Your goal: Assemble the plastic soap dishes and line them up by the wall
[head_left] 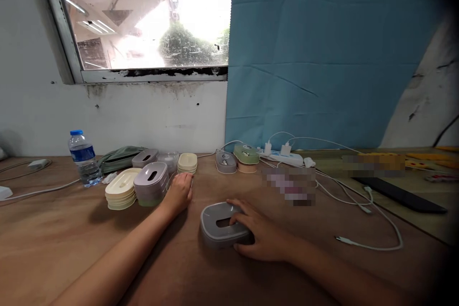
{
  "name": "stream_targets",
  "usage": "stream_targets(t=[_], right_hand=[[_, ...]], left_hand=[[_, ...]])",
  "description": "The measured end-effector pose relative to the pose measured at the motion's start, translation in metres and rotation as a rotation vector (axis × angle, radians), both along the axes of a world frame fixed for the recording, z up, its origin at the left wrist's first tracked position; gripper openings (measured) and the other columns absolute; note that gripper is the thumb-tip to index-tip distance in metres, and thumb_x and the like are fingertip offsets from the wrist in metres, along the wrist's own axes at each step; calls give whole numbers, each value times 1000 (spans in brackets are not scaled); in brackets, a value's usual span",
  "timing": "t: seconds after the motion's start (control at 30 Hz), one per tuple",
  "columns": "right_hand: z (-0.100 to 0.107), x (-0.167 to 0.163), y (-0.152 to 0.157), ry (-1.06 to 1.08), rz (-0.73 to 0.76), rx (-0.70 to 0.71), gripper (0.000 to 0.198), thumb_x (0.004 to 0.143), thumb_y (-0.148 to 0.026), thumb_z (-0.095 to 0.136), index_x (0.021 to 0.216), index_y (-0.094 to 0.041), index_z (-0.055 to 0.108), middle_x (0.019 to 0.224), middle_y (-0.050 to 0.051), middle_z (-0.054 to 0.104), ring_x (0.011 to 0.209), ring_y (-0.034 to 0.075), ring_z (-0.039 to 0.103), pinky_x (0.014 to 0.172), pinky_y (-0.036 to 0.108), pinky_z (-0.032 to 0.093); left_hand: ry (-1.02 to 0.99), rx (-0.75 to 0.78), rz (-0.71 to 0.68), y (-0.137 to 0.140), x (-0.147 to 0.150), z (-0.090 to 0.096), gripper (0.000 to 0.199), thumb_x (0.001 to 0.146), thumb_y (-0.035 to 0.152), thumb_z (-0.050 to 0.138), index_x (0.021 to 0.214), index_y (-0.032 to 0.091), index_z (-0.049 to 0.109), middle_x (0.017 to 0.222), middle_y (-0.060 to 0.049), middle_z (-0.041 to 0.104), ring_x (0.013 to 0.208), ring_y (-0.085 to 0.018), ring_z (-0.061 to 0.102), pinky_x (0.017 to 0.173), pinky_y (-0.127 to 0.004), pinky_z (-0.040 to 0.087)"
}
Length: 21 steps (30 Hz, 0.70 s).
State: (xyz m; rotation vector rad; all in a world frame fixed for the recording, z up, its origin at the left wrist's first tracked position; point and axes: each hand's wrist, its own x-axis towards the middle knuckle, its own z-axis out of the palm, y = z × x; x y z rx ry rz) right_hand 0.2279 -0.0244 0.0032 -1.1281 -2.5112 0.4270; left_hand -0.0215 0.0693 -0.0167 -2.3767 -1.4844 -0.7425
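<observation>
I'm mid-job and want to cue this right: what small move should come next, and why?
Probably draw the left hand back toward the grey box: the right hand holds the box alone, while the left is beside the small cream stack. Whether it grips anything there, I can't tell.

The right hand [263, 236] grasps a grey box [221, 234] by its end, thumb along the near side and fingers over the top, by the slot. The left hand [181, 190] reaches farther out, just beside a lavender stack [146, 190] — whether it holds anything is hard to tell. Past that stack, farther left of the hand, sits a cream stack [122, 193]; a smaller cream pile [187, 161] stands just beyond the left hand. Well to its left, a water bottle [84, 165] stands upright beside a green pouch [116, 160]. Beyond the right hand lies a white power strip [292, 157] — and to its right, a white cable [373, 248] curls near a black slab [401, 195].
</observation>
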Motion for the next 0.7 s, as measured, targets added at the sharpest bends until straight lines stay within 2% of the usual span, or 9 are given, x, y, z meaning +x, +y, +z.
stream_targets(t=[0.17,0.3,0.43,0.53,0.63,0.7], right_hand=[[-4,1,2,26,-33,4,28,63,-28,64,89,-19,57,134,10,31,123,26,29,99,39,28],[-6,1,2,40,-41,18,28,63,-27,64,89,-19,57,133,10,31,122,26,30,98,38,28],[-11,0,3,61,-57,25,28,62,-27,64,87,-18,57,132,10,32,122,26,29,98,38,28],[-13,1,4,105,-71,34,29,60,-27,65,87,-19,57,130,10,33,121,26,31,97,37,29],[-9,4,3,210,-54,45,29,59,-26,64,86,-19,56,128,10,33,117,25,36,95,34,32],[-5,7,2,324,-32,98,29,59,-28,62,86,-19,55,126,10,34,116,25,37,94,33,33]], left_hand=[[-22,-50,141,62,24,7,40,70,4,40,109,8,44,106,-16,55,104,-24,48,90,-36,34],[-67,-97,254,90,36,5,36,69,4,44,105,9,45,93,-16,59,97,-28,52,85,-39,36],[-139,-123,279,95,37,6,30,71,0,39,98,11,48,87,-16,61,89,-27,56,78,-37,39],[-227,-121,253,93,35,14,30,70,-1,39,96,14,47,85,-12,62,84,-22,58,74,-32,41],[-318,-99,166,81,32,28,29,71,3,43,97,17,43,88,-8,62,85,-17,58,74,-27,42],[-352,-81,78,62,31,37,28,72,7,46,97,19,42,91,-4,61,88,-14,57,76,-24,41]])
